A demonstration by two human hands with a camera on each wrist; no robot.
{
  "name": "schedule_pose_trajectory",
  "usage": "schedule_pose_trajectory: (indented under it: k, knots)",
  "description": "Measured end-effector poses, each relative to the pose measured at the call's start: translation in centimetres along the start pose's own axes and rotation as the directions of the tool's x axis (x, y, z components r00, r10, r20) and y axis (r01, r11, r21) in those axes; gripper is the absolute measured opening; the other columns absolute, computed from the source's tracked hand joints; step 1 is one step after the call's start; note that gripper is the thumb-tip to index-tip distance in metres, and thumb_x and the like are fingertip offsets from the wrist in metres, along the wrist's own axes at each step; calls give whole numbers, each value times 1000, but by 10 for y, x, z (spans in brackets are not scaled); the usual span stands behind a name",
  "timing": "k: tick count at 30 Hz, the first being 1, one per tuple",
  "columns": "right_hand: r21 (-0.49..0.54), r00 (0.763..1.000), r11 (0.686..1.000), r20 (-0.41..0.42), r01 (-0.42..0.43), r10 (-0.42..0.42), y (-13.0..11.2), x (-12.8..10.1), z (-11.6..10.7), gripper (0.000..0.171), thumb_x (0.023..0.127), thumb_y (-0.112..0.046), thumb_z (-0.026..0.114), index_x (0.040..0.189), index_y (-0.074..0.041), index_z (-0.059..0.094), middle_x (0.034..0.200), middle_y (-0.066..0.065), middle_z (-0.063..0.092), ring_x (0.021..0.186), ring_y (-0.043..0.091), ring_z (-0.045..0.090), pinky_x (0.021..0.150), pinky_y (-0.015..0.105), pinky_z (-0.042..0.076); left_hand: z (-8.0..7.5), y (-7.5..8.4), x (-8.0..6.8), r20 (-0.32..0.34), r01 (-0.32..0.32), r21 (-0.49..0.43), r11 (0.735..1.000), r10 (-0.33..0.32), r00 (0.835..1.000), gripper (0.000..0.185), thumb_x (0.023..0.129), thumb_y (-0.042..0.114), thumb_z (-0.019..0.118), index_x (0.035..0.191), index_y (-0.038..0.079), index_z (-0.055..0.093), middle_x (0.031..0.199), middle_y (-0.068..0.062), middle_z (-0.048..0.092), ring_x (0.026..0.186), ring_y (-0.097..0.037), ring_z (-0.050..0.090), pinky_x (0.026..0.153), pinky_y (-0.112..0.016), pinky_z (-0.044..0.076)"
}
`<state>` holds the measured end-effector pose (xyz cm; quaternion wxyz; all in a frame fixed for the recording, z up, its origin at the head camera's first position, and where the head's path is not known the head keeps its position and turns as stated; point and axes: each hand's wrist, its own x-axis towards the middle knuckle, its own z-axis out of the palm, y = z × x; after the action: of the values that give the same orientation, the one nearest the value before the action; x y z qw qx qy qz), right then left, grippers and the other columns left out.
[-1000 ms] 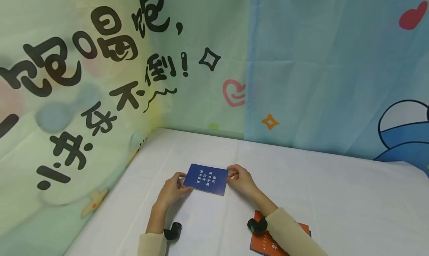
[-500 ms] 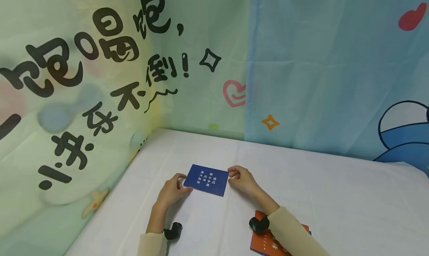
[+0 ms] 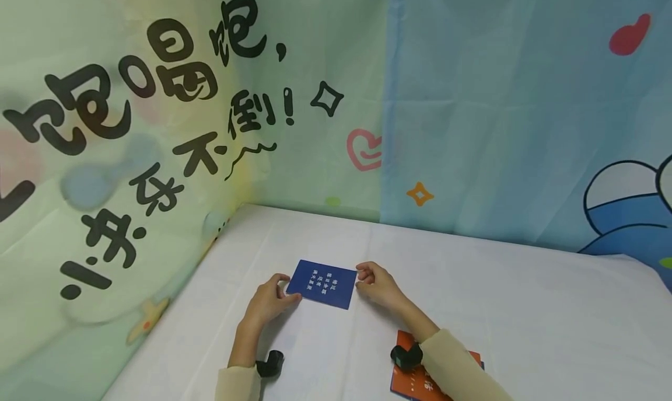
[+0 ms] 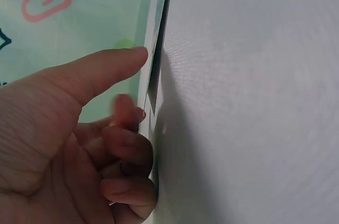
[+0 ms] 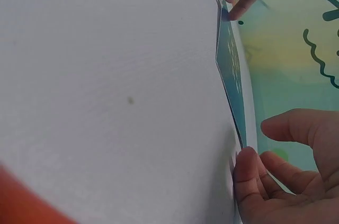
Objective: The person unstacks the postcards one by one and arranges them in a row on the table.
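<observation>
Both hands, left hand (image 3: 269,300) and right hand (image 3: 379,283), pinch the blue booklet (image 3: 321,283) with curled fingers (image 5: 249,168) on the bench (image 3: 525,307).

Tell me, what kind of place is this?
Probably a small play or craft corner set up indoors. Cartoon curtains with hearts, stars and big painted letters hang around a table under a white cloth. On it lie a blue booklet, touched by both hands, and an orange booklet.
</observation>
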<state>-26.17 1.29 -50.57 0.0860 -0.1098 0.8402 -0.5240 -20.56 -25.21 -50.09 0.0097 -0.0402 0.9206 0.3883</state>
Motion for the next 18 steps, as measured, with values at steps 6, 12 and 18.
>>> schedule_pose_trajectory:
  k: [6, 12, 18]
  knots:
    - [-16, 1000, 1000, -7, -21, 21, -1, -8, 0, 42, 83, 0, 67, 123, 5, 55, 97, 11, 57, 85, 19, 52, 73, 28, 44, -1, 3, -1, -15, 20, -41, 999, -20, 1000, 54, 87, 24, 73, 130, -2, 53, 68, -1, 49, 58, -13, 42, 53, -26, 34]
    - [-28, 998, 999, 37, -40, 41, -10, -19, -4, 47, 82, -2, 70, 126, 4, 53, 101, 13, 56, 84, 19, 52, 64, 28, 45, -7, 14, -5, -43, -23, -10, 1000, 22, 999, 51, 88, 25, 72, 129, 0, 54, 68, -1, 49, 58, -13, 41, 53, -27, 34]
    - [16, 995, 996, 42, -88, 87, -16, -29, -11, 47, 84, -6, 68, 127, 2, 54, 105, 13, 56, 79, 18, 54, 55, 28, 45, -12, 29, -11, -58, -86, 31, 996, 88, 994, 47, 88, 24, 72, 127, 1, 58, 66, 0, 49, 56, -12, 41, 52, -25, 34]
